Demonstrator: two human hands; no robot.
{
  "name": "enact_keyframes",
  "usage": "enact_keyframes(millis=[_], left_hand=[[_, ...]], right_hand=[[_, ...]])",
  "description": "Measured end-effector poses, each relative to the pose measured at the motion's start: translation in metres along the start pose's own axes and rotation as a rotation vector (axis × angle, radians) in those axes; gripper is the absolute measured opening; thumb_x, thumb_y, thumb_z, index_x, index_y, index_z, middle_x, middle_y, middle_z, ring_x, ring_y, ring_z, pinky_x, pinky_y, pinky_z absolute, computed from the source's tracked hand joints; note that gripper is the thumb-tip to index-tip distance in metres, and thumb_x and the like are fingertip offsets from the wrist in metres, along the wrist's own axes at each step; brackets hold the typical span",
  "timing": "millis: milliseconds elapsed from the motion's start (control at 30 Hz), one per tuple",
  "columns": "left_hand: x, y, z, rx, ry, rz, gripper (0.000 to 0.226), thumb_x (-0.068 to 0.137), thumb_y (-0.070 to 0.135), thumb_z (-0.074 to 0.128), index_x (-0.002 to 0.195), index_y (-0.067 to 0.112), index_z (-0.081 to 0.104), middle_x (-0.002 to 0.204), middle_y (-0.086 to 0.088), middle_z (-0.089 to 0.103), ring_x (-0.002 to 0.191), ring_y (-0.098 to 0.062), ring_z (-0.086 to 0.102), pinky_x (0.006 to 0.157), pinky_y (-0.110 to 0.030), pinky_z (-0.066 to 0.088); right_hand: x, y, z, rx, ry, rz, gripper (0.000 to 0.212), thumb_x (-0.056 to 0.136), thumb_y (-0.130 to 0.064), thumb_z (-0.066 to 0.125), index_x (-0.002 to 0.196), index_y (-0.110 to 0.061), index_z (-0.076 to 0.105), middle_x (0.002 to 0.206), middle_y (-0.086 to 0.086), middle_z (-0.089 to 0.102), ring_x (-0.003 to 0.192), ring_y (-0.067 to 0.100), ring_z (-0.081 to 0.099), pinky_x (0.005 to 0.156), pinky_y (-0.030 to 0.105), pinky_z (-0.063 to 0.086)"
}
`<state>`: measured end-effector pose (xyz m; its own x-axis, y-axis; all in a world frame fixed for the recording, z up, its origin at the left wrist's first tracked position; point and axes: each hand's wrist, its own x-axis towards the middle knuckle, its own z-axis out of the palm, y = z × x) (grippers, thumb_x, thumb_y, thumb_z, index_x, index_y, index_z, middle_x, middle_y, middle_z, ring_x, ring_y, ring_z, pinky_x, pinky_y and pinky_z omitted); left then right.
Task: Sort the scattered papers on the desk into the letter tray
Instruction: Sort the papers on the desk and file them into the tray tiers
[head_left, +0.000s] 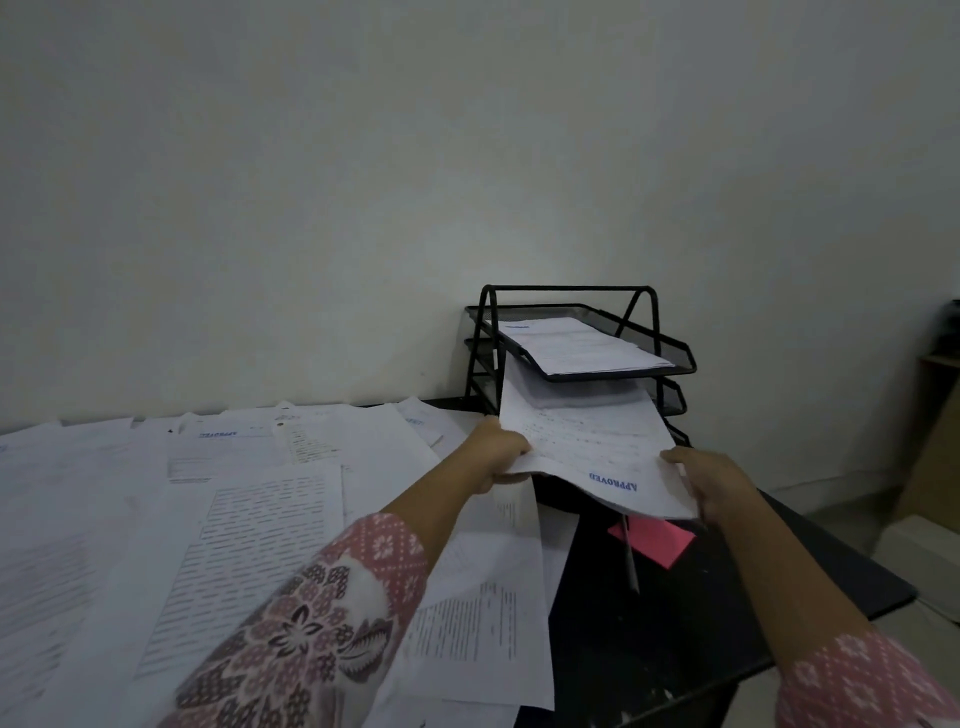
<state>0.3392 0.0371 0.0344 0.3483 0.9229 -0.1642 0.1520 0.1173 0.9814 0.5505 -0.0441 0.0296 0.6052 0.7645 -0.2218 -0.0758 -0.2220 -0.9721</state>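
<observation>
Head view: my left hand (498, 457) and right hand (711, 483) pinch a limp white sheaf (587, 436), its far end inside the black mesh letter tray (681, 354), beneath flat sheets (582, 345) in the top tier.

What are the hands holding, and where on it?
The paper stamped APPROVED: the left hand grips its near left edge, the right hand its near right corner.

The black desk (649, 623) carries printed papers (234, 545) overlapping across the left and centre of the frame, a black mesh letter tray (680, 358) right of centre against the wall, and, lower right, a pink note (662, 543) with a slim grey pen (630, 564) partly over it.
</observation>
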Motion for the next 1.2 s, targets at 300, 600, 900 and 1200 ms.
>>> enact_keyframes(millis=[300,600,900,1200], left_hand=[[0.029,0.0,0.025,0.046,0.094,0.018,0.049,0.09,0.01,0.054,0.134,0.006,0.033,0.121,-0.012,0.047,0.109,-0.027,0.052,0.089,-0.038,0.052],[0.019,-0.037,0.009,0.018,0.167,0.135,0.044,0.099,0.045,0.029,0.113,0.012,0.055,0.099,-0.007,0.061,0.081,-0.019,0.058,0.07,-0.03,0.046],[0.026,-0.112,-0.044,1.251,0.29,0.401,0.041,0.095,0.04,0.04,0.129,0.02,0.051,0.128,-0.004,0.049,0.117,-0.024,0.046,0.096,-0.035,0.034],[0.03,-0.132,-0.043,1.173,0.472,0.62,0.04,0.077,0.04,0.038,0.086,0.016,0.069,0.084,-0.001,0.064,0.071,-0.022,0.062,0.062,-0.036,0.05]], right_hand=[[-0.002,0.002,-0.005,0.563,0.016,0.033,0.009,0.09,0.001,0.054,0.082,0.0,0.05,0.086,0.014,0.056,0.074,0.022,0.058,0.05,0.033,0.057],[-0.006,0.022,0.032,0.875,0.128,-0.019,0.022,0.085,0.004,0.058,0.105,-0.003,0.051,0.086,0.006,0.058,0.071,0.016,0.06,0.057,0.027,0.053],[0.025,-0.004,0.051,0.788,0.15,-0.098,0.022,0.087,-0.002,0.061,0.108,-0.003,0.055,0.092,0.005,0.059,0.075,0.015,0.06,0.078,0.032,0.053],[0.061,0.005,0.047,0.576,0.252,-0.083,0.013,0.086,0.006,0.053,0.085,-0.007,0.048,0.078,0.004,0.05,0.057,0.013,0.045,0.034,0.011,0.036]])
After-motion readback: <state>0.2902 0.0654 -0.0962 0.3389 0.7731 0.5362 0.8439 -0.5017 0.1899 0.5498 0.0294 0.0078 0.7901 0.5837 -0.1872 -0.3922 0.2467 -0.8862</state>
